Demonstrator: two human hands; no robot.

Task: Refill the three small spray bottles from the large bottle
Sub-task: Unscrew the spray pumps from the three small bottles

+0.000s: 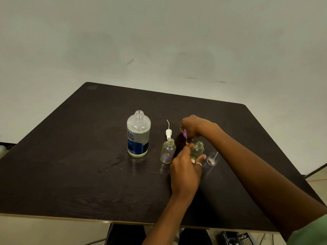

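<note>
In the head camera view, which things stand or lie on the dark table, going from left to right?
Large bottle → white spray pump lying behind the first small bottle → second small bottle, held in the left hand → clear cap lying on its side.

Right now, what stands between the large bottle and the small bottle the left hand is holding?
In the head view, another uncapped small bottle stands between the large bottle and the held small bottle.
</note>
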